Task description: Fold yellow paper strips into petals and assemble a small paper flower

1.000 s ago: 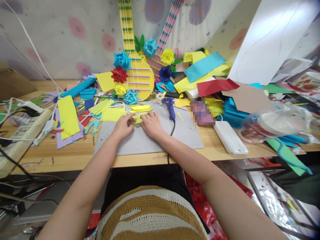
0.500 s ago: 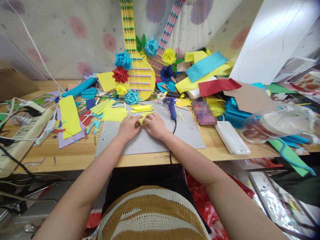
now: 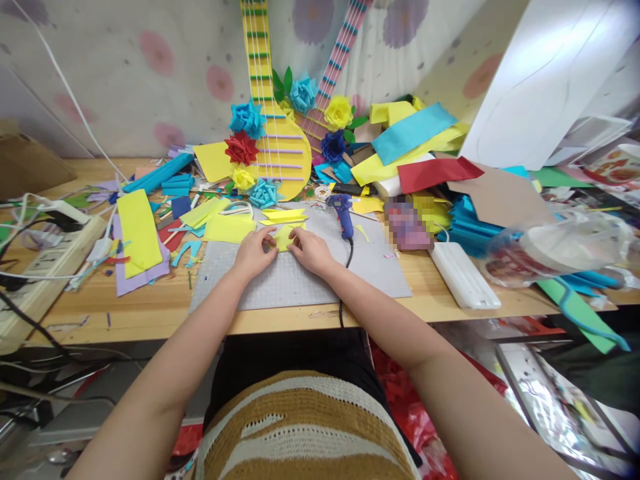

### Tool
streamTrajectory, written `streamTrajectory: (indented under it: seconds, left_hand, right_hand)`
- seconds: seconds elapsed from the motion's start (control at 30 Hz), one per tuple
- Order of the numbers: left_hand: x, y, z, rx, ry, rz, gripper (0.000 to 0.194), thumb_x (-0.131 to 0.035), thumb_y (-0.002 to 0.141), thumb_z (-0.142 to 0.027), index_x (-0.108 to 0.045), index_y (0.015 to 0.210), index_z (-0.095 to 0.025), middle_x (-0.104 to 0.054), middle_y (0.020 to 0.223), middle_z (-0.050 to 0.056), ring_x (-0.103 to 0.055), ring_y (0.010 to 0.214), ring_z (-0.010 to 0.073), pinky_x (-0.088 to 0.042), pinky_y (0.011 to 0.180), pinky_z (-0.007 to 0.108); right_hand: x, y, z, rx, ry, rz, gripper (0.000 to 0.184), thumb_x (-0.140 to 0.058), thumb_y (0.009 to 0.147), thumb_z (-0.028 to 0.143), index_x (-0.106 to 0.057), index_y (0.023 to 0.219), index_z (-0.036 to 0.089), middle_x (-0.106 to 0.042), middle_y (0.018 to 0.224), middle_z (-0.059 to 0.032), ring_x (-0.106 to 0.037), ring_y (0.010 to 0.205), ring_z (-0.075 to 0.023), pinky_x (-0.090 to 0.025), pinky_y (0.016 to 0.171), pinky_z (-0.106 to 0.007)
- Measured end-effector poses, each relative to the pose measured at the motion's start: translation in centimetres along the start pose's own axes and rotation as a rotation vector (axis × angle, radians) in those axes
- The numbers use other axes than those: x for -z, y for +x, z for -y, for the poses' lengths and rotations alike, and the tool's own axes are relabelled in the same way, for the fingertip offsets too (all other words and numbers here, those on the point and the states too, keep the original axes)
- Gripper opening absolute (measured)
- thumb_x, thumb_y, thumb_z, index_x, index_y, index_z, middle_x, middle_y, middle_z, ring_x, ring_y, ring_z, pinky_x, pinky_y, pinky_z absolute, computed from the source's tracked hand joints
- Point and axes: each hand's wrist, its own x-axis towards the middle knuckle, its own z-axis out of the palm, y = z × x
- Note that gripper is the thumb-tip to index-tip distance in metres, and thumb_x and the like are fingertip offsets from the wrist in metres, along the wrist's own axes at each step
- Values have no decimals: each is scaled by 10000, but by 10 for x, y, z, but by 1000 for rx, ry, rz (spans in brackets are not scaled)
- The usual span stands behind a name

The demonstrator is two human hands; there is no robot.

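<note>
A small piece of yellow paper (image 3: 283, 239) lies low over the grey cutting mat (image 3: 280, 287), between my two hands. My left hand (image 3: 254, 253) has its thumb and fingers curled at the left edge of the piece. At the right edge, the bent fingers of my right hand (image 3: 311, 250) pinch it. Just beyond them are folded yellow strips (image 3: 284, 215). A blue glue gun (image 3: 343, 215) rests on the mat to the right of my right hand, its black cord running to the table's front edge.
Behind the mat stand a yellow paper guitar (image 3: 287, 150) and a pink one (image 3: 336, 70), both with paper flowers. A power strip (image 3: 47, 280) with cables lies at the left. At the right are a white power bank-like box (image 3: 465, 275) and a plastic-wrapped cup (image 3: 545, 253).
My hands have drawn slightly apart, the left one shifting a little left, so more of the yellow paper between them shows. The things around them have stayed put.
</note>
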Motion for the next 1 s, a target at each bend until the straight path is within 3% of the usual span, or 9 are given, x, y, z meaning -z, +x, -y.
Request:
streamTrajectory:
  seconds: [0.27, 0.43, 0.77, 1.0]
  left_hand:
    - [0, -1, -1, -3, 9, -9, 303, -567, 680, -182, -581, 983, -182, -662, 855, 31, -546, 855, 199, -430, 838, 356]
    - [1, 0, -2, -7, 45, 13, 167, -563, 687, -197, -616, 845, -199, -667, 860, 32, -546, 841, 200, -436, 811, 353]
    - [-1, 0, -1, -45, 137, 41, 215, -516, 709, -193, -696, 819, -236, -653, 914, 31, -527, 927, 224, -390, 858, 390]
    - [-5, 2, -11, -17, 210, -3, 168, -558, 750, -332, -673, 750, -210, -634, 817, 55, -509, 901, 243, -387, 808, 392]
  right_hand:
    - [-6, 3, 4, -9, -113, -56, 121, -465, 825, 227, -511, 931, 195, -645, 898, -38, -561, 813, -169, -359, 648, -267]
    - [-5, 3, 6, -1, -194, -21, 129, -432, 841, 235, -518, 930, 198, -635, 926, -60, -555, 838, -182, -363, 647, -275]
    - [-8, 3, 7, 18, -226, -39, 167, -420, 848, 216, -566, 926, 200, -633, 944, -60, -569, 886, -199, -393, 687, -286]
    - [-10, 2, 9, 33, -306, -20, 189, -412, 860, 228, -556, 972, 179, -611, 981, -96, -547, 903, -214, -410, 716, -304]
